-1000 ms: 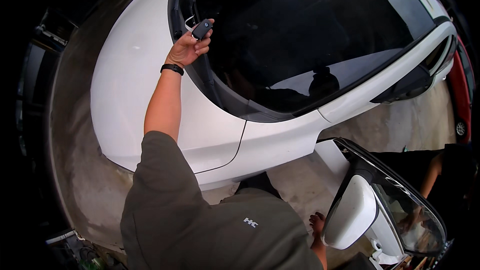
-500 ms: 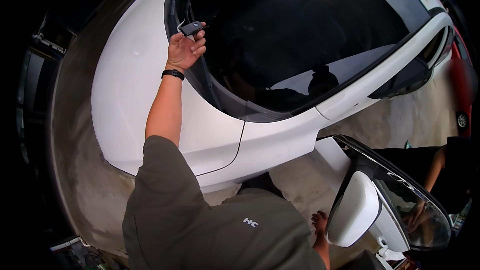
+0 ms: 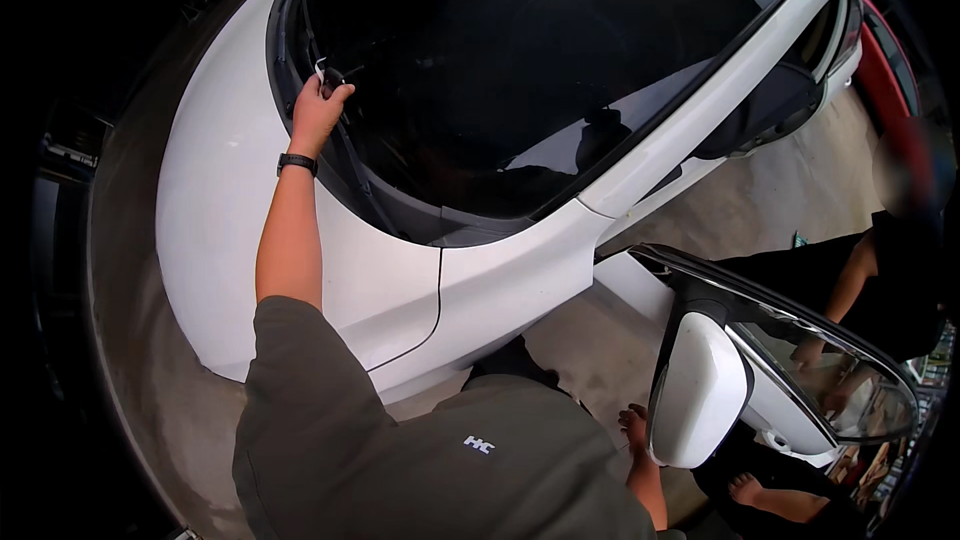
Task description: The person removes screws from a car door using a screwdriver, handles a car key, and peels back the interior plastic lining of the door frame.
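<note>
My left hand (image 3: 318, 112) reaches far forward over the base of the windshield (image 3: 470, 70). Its fingers are closed on a black car key fob (image 3: 333, 77), which has a small white strip beside it. The hand covers part of the fob. Beneath it are the dark wiper cowl and a wiper arm (image 3: 310, 32). Low on the right, my right hand (image 3: 633, 424) hangs next to the white side mirror (image 3: 702, 390) of the opened car door. Its fingers are loosely bent and apart, and nothing shows in them.
The white hood (image 3: 215, 190) curves along the left. Behind the open door (image 3: 645, 285) stands another person in dark clothes, a hand (image 3: 808, 352) near the door glass. Another bare arm (image 3: 790, 505) shows below the mirror. A red car (image 3: 890, 55) is at the far right.
The view has shifted, so the car sits further left. My left hand has turned over, from palm up with the fob in plain sight to back up. Another arm now shows below the mirror.
</note>
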The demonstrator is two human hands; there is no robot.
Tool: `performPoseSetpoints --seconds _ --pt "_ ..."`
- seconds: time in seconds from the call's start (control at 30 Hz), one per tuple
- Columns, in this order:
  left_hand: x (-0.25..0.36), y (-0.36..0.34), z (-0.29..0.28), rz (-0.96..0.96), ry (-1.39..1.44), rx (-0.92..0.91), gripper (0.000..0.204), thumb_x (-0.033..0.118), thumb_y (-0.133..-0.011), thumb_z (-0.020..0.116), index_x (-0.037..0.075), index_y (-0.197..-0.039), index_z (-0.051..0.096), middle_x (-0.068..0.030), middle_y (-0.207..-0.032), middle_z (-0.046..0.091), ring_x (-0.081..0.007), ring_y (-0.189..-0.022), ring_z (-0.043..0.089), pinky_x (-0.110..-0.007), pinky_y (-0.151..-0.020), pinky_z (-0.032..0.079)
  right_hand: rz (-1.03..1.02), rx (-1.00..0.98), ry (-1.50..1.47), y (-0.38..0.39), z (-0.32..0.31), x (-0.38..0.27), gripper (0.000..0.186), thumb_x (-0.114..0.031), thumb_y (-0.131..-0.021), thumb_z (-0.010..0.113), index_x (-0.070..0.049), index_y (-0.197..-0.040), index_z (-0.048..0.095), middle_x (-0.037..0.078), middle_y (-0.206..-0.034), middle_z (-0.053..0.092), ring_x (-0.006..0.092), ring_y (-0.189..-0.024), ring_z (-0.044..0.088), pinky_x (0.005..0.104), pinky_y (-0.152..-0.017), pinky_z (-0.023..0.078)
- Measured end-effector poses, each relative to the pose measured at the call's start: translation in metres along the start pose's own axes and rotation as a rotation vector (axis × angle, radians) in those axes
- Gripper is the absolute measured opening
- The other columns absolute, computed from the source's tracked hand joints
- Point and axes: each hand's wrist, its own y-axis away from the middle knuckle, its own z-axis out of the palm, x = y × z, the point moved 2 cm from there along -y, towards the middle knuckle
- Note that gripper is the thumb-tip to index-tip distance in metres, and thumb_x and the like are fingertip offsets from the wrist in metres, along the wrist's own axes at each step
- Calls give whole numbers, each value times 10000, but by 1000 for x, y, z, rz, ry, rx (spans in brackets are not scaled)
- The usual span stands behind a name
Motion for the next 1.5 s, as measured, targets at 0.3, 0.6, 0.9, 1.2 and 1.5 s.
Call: performPoseSetpoints --seconds 0.3,0.6,0.9,1.2,1.5 --pt "-3 0 18 -21 -611 -189 711 318 -771 714 42 -1406 552 -259 -1278 618 -406 -1190 601 -436 -1038 484 -159 40 110 32 -13 -36 400 -213 -919 616 -11 -1264 617 100 -978 694 188 -823 649 320 -683 494" --pt "6 -15 16 -22 -653 -249 764 297 -743 733 6 -1418 525 -295 -1259 637 -424 -1179 618 -453 -1034 488 -35 -30 215 7 0 24 366 -222 -933 626 -33 -1247 623 79 -973 694 176 -859 647 323 -714 499" --pt "164 105 28 -28 792 -284 370 276 -1092 430 57 -868 627 10 -722 429 -67 -550 341 -222 -514 283 -445 54 313 19 -7 34 457 -204 -941 683 -78 -1366 572 91 -1268 604 207 -1142 566 352 -951 456" --pt "302 414 109 -389 750 -1523 244 -63 -893 324 30 -975 534 -43 -799 496 -98 -598 402 -234 -503 344 -360 169 30 1 -30 50 489 -308 -872 713 -10 -1256 666 221 -1234 698 352 -1163 661 398 -995 507" --pt "286 583 178 -941 691 -1446 240 -90 -852 426 20 -1012 566 -120 -1039 613 -220 -948 643 -337 -783 542 -602 -155 -225 130 -49 -28 310 -147 -943 661 -41 -1233 649 120 -1141 698 262 -1054 669 385 -922 539"
